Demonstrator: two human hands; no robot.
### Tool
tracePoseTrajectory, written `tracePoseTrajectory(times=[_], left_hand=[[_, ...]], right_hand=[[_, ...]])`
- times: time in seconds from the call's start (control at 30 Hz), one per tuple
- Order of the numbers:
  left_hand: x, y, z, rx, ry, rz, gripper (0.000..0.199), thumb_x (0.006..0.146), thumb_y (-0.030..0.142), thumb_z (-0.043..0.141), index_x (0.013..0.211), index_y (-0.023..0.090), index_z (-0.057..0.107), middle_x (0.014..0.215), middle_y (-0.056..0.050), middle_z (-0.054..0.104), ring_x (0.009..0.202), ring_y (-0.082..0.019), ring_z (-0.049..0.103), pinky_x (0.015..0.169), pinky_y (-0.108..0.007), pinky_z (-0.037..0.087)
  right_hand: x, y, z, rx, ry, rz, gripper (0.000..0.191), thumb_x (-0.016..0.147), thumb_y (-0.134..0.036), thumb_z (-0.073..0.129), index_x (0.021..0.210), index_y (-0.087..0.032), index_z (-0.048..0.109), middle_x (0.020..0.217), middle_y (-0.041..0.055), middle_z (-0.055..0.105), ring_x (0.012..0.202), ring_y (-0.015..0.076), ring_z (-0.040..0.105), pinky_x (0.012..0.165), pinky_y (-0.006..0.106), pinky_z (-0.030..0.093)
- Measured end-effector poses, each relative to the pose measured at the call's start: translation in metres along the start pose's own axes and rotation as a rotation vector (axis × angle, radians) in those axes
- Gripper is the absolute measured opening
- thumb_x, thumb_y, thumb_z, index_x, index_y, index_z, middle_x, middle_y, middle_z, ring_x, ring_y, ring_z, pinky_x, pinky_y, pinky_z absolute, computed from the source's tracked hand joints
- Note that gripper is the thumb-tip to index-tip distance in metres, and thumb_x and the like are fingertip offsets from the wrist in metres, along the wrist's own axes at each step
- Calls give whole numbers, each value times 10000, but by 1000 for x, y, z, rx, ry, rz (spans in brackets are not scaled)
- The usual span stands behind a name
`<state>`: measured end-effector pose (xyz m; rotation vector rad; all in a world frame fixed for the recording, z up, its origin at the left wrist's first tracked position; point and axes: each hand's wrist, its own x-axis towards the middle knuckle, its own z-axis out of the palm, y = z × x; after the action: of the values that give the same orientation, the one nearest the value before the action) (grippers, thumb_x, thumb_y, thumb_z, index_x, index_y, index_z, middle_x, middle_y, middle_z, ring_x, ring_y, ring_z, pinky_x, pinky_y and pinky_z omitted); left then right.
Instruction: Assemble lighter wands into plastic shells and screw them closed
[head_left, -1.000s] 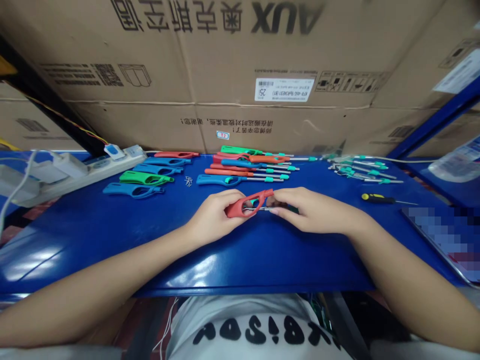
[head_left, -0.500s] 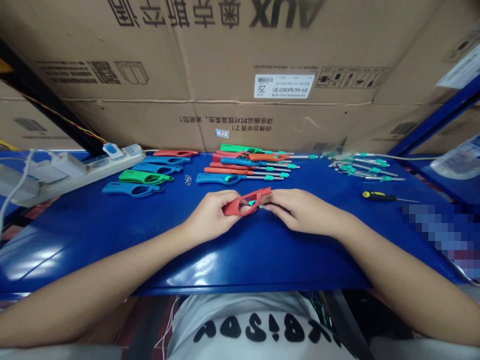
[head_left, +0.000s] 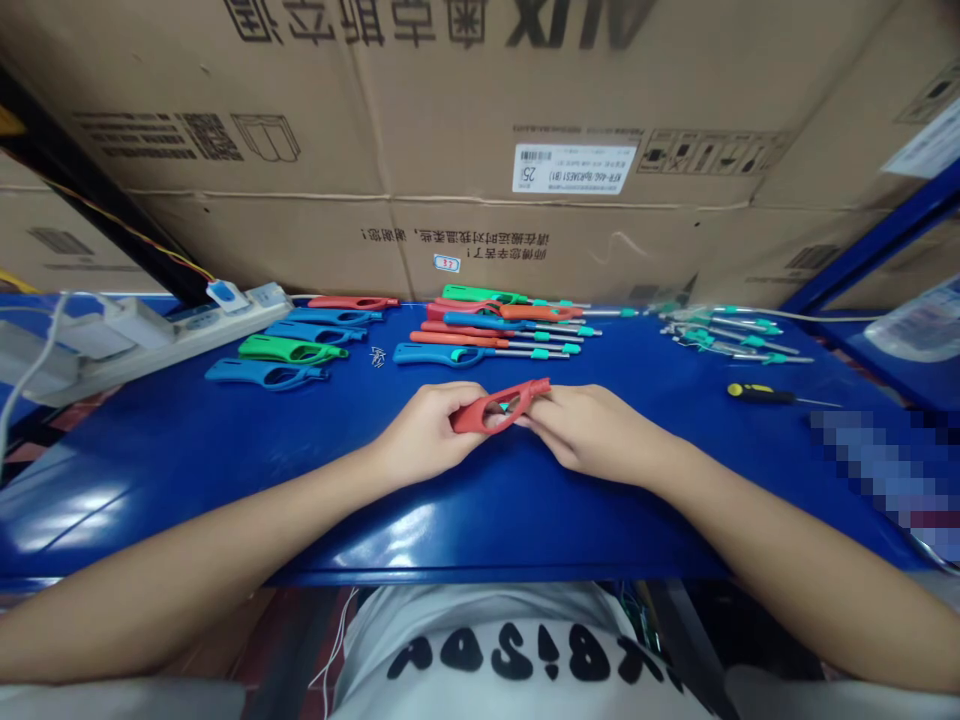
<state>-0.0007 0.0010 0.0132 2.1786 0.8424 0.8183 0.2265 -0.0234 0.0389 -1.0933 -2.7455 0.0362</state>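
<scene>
My left hand (head_left: 439,428) is closed around the rear of a red lighter casing (head_left: 469,415), whose trigger loop points right. A turquoise trigger piece (head_left: 505,407) shows through that loop. At the casing's front tip, my right hand (head_left: 596,425) has its fingers pinched together just behind the loop, on the inner part that carries the trigger piece; most of this part is hidden by the fingers and casing. Beyond my hands lie several lighters with metal tubes, the nearest a blue lighter (head_left: 442,355).
Several casings, one a green casing (head_left: 289,350), lie at left beside a power strip (head_left: 180,335). Small screws (head_left: 378,356) sit between the groups. Loose metal tubes (head_left: 731,330) and a screwdriver (head_left: 761,394) lie at right. A cardboard box (head_left: 450,120) stands behind the blue table (head_left: 420,530).
The right hand has shifted slightly, its fingers now closer in behind the casing's tip. Less of the turquoise piece shows through the loop. The left hand keeps its grip.
</scene>
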Motion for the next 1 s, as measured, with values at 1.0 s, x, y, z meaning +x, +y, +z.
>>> tracePoseTrajectory(times=[1.0], left_hand=[[-5,10,-9,50,122,91,133,846,249,725,784,144,671,709,6,656,614,-97,551,599,-200,447]], right_hand=[[-3,-5,-13,646,86,56,116,976,-172,520,915,-185,617,790,-9,706,688,110,636,662,224,450]])
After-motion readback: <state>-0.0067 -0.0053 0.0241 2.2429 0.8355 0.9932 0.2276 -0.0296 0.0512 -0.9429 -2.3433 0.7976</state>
